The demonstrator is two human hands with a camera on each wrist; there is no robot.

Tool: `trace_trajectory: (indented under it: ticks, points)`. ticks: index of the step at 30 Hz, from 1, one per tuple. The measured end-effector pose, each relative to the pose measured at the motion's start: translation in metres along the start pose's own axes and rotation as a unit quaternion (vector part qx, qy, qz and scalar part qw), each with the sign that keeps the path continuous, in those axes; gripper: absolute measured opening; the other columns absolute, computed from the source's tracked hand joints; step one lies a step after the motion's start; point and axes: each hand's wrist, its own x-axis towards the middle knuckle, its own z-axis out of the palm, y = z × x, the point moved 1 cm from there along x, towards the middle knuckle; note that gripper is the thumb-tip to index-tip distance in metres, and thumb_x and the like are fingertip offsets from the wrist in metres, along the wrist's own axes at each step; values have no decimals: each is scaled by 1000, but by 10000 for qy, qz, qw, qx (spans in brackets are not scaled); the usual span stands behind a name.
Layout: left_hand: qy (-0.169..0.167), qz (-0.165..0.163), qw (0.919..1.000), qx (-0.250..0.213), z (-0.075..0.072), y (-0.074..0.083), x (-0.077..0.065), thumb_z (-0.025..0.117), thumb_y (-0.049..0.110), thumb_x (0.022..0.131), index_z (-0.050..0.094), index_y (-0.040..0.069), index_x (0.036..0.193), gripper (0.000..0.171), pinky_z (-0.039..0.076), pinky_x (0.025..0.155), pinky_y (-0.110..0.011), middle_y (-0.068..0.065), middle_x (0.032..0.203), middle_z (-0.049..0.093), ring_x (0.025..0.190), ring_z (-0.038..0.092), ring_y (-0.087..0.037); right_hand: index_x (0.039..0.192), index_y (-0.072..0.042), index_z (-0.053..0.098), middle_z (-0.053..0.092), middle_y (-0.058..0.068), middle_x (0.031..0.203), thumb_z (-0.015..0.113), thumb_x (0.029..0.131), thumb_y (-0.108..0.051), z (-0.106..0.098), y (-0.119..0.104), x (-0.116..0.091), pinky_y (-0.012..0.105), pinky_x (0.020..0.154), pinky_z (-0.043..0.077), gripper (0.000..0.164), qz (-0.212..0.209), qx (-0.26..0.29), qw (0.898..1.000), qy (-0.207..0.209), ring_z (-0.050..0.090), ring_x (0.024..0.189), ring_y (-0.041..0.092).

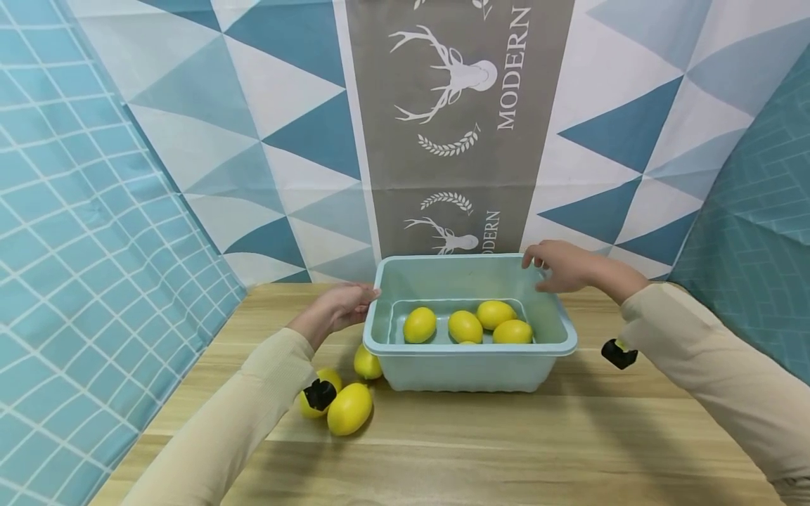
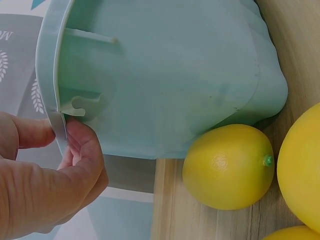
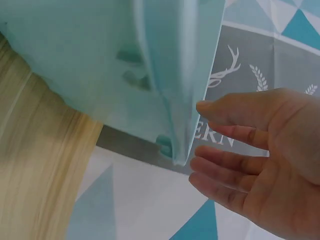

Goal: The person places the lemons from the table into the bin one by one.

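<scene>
A pale blue-green plastic bin stands upright on the wooden table with several yellow lemons on its floor. My left hand is at its left end. In the left wrist view, thumb and fingers pinch the rim from both sides. At the bin's far right corner hovers my right hand, fingers loosely bent and holding nothing. The right wrist view shows its fingertips close to the rim, with thumb and fingers spread apart.
Left of the bin, below my left forearm, lie three more lemons; one lemon is right beside the bin's wall. Behind the wooden table hangs a patterned cloth, with a blue tiled sheet along the left.
</scene>
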Motion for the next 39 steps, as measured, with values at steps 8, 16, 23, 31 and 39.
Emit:
trace_trajectory:
  ticks: [8,16,23,31,39]
  points:
    - [-59,56,10000,-42,-2,-1,0,44,15,102,39,-6,139,42,48,73,-16,-4,99,51,81,49,-8,117,3,58,63,21,105,73,80,-5,5,10,-12,50,84,56,41,200,384,9985,324,61,96,33]
    - [-22,40,10000,-74,-1,1,0,44,15,102,41,-7,137,41,49,69,-14,-2,97,51,81,50,-8,120,8,51,63,26,105,72,85,-18,14,25,-22,45,81,58,49,780,1364,9871,303,63,90,30]
    - [-25,44,9999,-132,-2,0,0,44,14,102,40,-6,139,42,48,68,-14,-4,100,50,82,49,-9,125,10,50,61,22,113,65,91,-30,23,38,-24,35,81,58,54,1222,2460,9612,-264,62,91,20]
    - [-144,38,9996,-221,-4,-1,-1,43,14,102,39,-6,139,42,49,71,-15,-3,97,50,78,48,-7,137,15,37,65,3,104,56,98,-28,33,46,-24,23,86,56,62,1740,4400,8753,-1000,66,85,6]
    - [-187,8,9996,-224,-4,0,-1,45,15,102,40,-6,138,42,50,70,-14,-3,100,50,82,49,-8,113,-4,63,65,-7,91,56,98,-21,42,54,-21,21,85,56,24,2061,5525,7994,-1151,65,86,5]
